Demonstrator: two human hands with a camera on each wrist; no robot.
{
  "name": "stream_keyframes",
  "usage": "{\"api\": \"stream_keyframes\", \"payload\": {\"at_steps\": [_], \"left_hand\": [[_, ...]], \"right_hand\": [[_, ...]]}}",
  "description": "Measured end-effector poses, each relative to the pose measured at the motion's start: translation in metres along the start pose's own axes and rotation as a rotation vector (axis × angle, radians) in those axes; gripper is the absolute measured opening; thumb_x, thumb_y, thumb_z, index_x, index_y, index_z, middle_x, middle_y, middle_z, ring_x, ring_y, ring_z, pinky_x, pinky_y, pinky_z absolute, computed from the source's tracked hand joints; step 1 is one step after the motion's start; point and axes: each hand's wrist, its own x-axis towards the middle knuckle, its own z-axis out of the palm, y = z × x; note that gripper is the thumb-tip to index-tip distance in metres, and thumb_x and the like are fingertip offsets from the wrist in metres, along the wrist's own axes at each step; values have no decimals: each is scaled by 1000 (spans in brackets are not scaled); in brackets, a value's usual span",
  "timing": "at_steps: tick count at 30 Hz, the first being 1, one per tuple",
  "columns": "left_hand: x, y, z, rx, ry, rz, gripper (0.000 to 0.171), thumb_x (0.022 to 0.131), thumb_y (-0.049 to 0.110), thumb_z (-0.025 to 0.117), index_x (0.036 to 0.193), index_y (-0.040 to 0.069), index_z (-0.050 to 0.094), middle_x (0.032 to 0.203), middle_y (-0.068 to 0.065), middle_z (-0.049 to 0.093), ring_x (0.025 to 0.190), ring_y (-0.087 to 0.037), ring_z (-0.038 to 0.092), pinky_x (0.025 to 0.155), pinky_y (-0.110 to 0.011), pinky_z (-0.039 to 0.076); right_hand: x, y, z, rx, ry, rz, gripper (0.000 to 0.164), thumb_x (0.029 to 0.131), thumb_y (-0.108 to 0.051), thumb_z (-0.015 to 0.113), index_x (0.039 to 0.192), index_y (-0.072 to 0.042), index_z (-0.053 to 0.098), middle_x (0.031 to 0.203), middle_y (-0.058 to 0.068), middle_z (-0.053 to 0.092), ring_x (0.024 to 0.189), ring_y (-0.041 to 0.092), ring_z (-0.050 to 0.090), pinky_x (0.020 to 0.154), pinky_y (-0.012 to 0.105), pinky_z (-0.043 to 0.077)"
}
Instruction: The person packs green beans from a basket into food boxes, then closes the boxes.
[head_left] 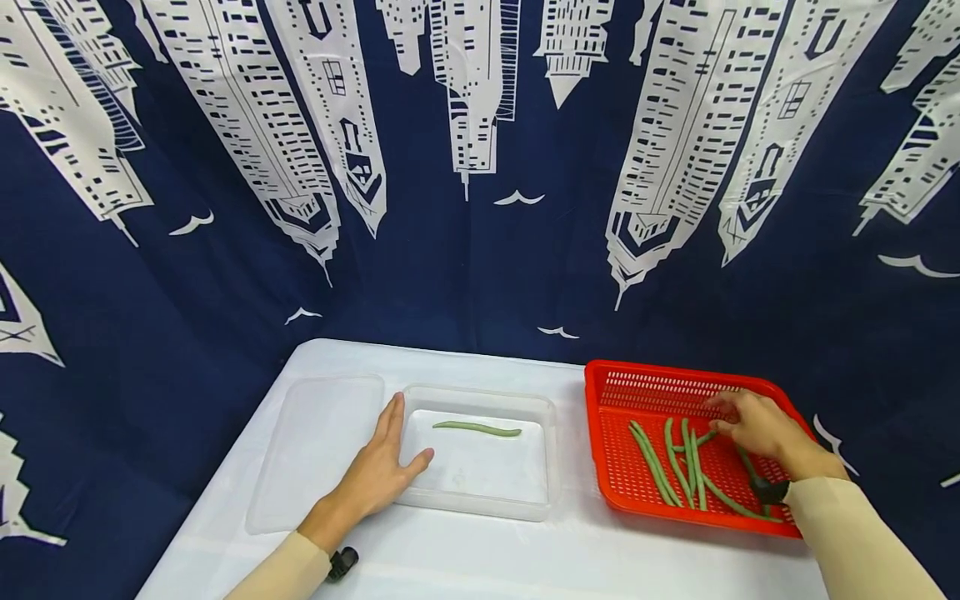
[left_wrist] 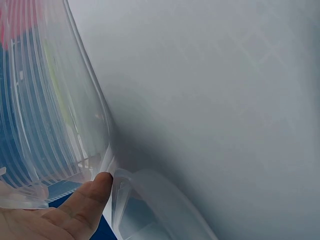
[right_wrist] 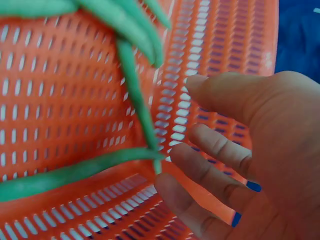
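My left hand [head_left: 375,475] rests at the left edge of a clear plastic container [head_left: 480,503], fingers straight and thumb spread over its near left corner. One green bean [head_left: 477,428] lies lengthwise inside that container. In the left wrist view, the fingers [left_wrist: 82,205] touch the container's ribbed wall [left_wrist: 55,125]. My right hand [head_left: 761,429] hovers over the right part of a red slotted basket [head_left: 611,467], holding nothing. The right wrist view shows its loosely bent fingers [right_wrist: 200,165] apart, beside several green beans [right_wrist: 132,85] in the basket.
A flat translucent lid [head_left: 315,450] lies left of the container. All of it stands on a white table [head_left: 525,554], with the basket at the right edge. Behind hangs a dark blue cloth [head_left: 465,267] printed with white buildings.
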Motion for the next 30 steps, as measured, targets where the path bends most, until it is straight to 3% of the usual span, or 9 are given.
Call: {"api": "stream_keyframes", "payload": {"at_steps": [3, 7, 9, 14, 17, 22, 30], "left_hand": [[0, 0, 0, -4, 9, 3, 113, 113, 52, 72, 188, 8, 1, 198, -17, 8, 167, -54, 49, 133, -72, 46], [0, 0, -1, -7, 2, -4, 113, 113, 52, 72, 189, 9, -1, 198, -16, 7, 168, -54, 48, 132, -73, 46], [0, 0, -1, -4, 1, -3, 113, 113, 53, 71, 188, 9, -1, 198, -16, 7, 168, -53, 48, 133, -72, 46], [0, 0, 0, 0, 9, -2, 113, 113, 54, 71, 189, 9, 1, 199, -15, 7, 166, -53, 51, 132, -71, 47], [0, 0, 1, 0, 11, -2, 112, 113, 53, 72, 189, 8, 2, 199, -15, 8, 166, -54, 51, 132, -72, 47], [-1, 0, 1, 1, 12, -1, 112, 113, 52, 72, 189, 9, 1, 198, -15, 9, 165, -55, 52, 132, -72, 48], [0, 0, -1, 11, 11, 8, 113, 113, 54, 70, 188, 9, 0, 198, -16, 8, 167, -52, 50, 132, -70, 48]], "right_hand": [[1, 12, 5, 4, -27, -26, 34, 95, -1, 89, 128, 4, 83, 120, 29, 85, 104, 47, 81, 85, 57, 68], [4, 19, 13, 3, -70, -79, 35, 89, 2, 93, 123, 2, 86, 119, 25, 86, 97, 36, 81, 79, 35, 63], [7, 20, 17, 8, -92, -107, 35, 88, 2, 95, 122, 1, 86, 118, 23, 86, 98, 37, 81, 78, 30, 61], [12, 20, 23, 19, -113, -129, 29, 86, 3, 96, 112, -3, 86, 109, 14, 88, 97, 34, 82, 78, 30, 61], [13, 21, 24, 33, -109, -108, 24, 86, 2, 97, 103, -10, 85, 101, 6, 87, 90, 21, 81, 76, 26, 60], [12, 23, 26, 60, -116, -80, 21, 87, -2, 98, 94, -15, 84, 96, 2, 83, 84, 6, 72, 74, 24, 55], [13, 23, 27, 71, -112, -101, 20, 88, 2, 96, 92, -12, 83, 95, 2, 82, 81, -3, 66, 72, 23, 55]]}}
